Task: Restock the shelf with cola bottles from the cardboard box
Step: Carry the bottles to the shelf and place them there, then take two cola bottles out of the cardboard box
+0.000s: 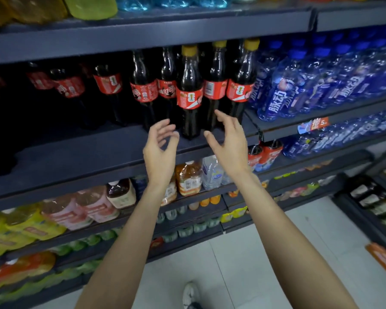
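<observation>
Several cola bottles with red labels stand on the dark shelf (80,157). One cola bottle (189,90) with a yellow cap stands upright nearest the shelf's front edge. My left hand (159,150) is just left of and below its base, fingers apart, holding nothing. My right hand (228,141) is just to the right of the same bottle, fingers spread, also holding nothing. Neither hand touches the bottle. Two more yellow-capped cola bottles (241,85) stand behind it to the right. The cardboard box is out of view.
Blue drink bottles (283,92) fill the shelf to the right. Tea and water bottles (188,178) sit on the shelf below, with yellow and green packs (27,228) lower left. My shoe (191,295) stands on the tiled floor. A low rack (374,204) stands at right.
</observation>
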